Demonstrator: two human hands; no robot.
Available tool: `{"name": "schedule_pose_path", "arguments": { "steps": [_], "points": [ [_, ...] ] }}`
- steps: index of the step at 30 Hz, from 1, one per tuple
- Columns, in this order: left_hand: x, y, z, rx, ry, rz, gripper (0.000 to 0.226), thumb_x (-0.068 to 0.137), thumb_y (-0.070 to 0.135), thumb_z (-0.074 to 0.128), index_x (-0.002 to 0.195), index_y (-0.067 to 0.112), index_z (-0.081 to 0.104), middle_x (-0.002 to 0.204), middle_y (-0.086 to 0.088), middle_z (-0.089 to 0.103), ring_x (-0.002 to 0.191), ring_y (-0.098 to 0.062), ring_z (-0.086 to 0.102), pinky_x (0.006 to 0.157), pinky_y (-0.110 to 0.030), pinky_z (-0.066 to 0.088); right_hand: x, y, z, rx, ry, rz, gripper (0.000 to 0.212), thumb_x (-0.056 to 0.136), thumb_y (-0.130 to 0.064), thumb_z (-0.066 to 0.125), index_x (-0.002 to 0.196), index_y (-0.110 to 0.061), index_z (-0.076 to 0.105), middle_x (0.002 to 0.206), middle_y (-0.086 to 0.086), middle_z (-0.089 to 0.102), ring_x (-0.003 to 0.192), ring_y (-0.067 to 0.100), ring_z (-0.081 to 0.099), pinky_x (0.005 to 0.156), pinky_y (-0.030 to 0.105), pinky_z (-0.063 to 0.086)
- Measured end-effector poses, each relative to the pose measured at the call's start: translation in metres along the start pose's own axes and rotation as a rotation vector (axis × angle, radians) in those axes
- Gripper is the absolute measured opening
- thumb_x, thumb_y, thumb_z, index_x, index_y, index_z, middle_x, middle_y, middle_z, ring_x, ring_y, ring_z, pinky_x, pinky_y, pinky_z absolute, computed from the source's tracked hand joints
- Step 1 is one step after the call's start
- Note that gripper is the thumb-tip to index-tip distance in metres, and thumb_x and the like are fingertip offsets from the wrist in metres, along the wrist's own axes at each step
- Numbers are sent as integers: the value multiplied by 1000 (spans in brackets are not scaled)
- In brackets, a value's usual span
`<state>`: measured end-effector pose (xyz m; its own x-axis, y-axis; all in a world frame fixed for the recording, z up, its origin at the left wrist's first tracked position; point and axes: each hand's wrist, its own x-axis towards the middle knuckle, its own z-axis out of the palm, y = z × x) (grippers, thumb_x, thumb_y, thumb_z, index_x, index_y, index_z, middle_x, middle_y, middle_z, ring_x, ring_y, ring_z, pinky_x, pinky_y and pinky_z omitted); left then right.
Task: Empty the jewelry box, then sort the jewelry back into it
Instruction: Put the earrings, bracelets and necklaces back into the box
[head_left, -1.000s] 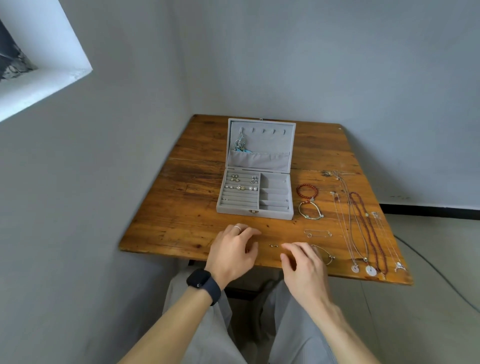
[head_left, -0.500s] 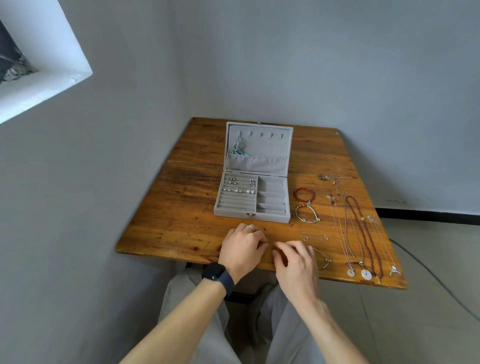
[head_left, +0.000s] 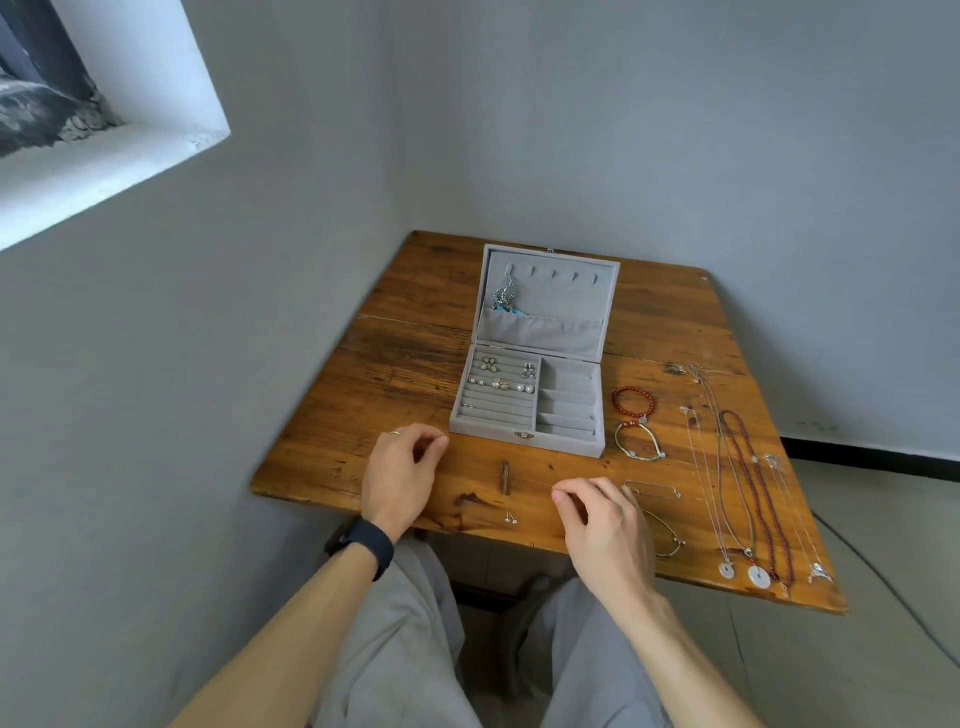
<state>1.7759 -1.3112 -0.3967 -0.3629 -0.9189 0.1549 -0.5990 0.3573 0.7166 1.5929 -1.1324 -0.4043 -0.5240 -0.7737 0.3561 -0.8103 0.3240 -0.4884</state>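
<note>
Since half a second ago your hands have pulled apart along the near edge of the table (head_left: 395, 374); they were bunched together over one spot, fingertips nearly meeting. A tiny pair of stud earrings (head_left: 510, 517) now lies uncovered on the wood between them.

Your left hand (head_left: 402, 478) sits low over the table, left of the jewelry box (head_left: 561, 444). Its fingers are curled and thumb and forefinger tips are close. I cannot tell if they pinch anything; too small. It has a ring on one finger and a dark watch (head_left: 363, 545) on the wrist.

Your right hand (head_left: 602, 525) hovers at the near edge with fingers loosely curled and nothing visible in it. It covers part of a thin bracelet (head_left: 675, 543).

The box stands open mid-table with its lid up. Small earrings (head_left: 498, 384) fill the left ring rolls and a dangly piece (head_left: 504, 299) hangs in the lid. The right compartments look bare.

To the right, necklaces (head_left: 756, 470) are laid out in long lines. A red bead bracelet (head_left: 632, 388) and a cord bracelet (head_left: 647, 458) lie just beside the box.
</note>
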Motion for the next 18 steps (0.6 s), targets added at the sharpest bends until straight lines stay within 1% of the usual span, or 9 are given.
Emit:
{"name": "schedule_pose_path", "arguments": {
  "steps": [1,3,7,11,13,16,18],
  "points": [
    [-1,-5,0,-2,14,-7,9,97,38,60,100,33,67,100,14,65,101,-8,54,79,-24,39,7,-2,-1,9,-10,0,9,94,-27,65,98,-25,73,97,-11,67,86,17,58,75,22,37],
    [-4,-10,2,16,42,-8,9,97,38,60,99,33,67,99,15,63,100,-7,54,77,-24,40,24,-7,-4,20,-18,-8,10,95,-29,65,100,-27,73,99,-12,68,88,14,55,70,20,36],
    [-10,-6,9,116,120,-3,13,98,39,57,101,33,68,98,14,63,95,-8,55,71,-27,45,69,-17,-7,7,-75,-13,15,97,-33,60,104,-28,72,104,-10,69,94,13,52,67,25,39],
    [-12,-5,11,185,160,43,14,99,36,57,100,29,70,100,12,66,95,-9,56,72,-24,44,108,-24,-6,-78,-193,-14,15,98,-35,57,104,-31,70,105,-8,65,100,17,52,68,28,39],
    [-13,-6,11,196,167,53,14,99,36,57,100,29,70,99,13,66,95,-9,56,72,-24,46,120,-29,-3,-125,-262,-18,13,98,-35,58,102,-33,70,103,-6,63,100,19,54,67,29,43],
    [-13,-6,12,197,184,61,14,99,35,58,99,28,70,98,12,66,94,-11,57,72,-26,48,129,-36,4,-211,-318,-34,14,98,-33,57,102,-32,71,103,-3,63,100,22,57,72,32,51],
    [-14,-5,11,201,181,57,15,99,36,57,100,29,70,100,12,66,95,-11,56,73,-27,49,131,-39,9,-299,-340,-63,16,98,-32,57,105,-31,72,105,-1,65,103,24,58,80,35,52]
  ]
}}
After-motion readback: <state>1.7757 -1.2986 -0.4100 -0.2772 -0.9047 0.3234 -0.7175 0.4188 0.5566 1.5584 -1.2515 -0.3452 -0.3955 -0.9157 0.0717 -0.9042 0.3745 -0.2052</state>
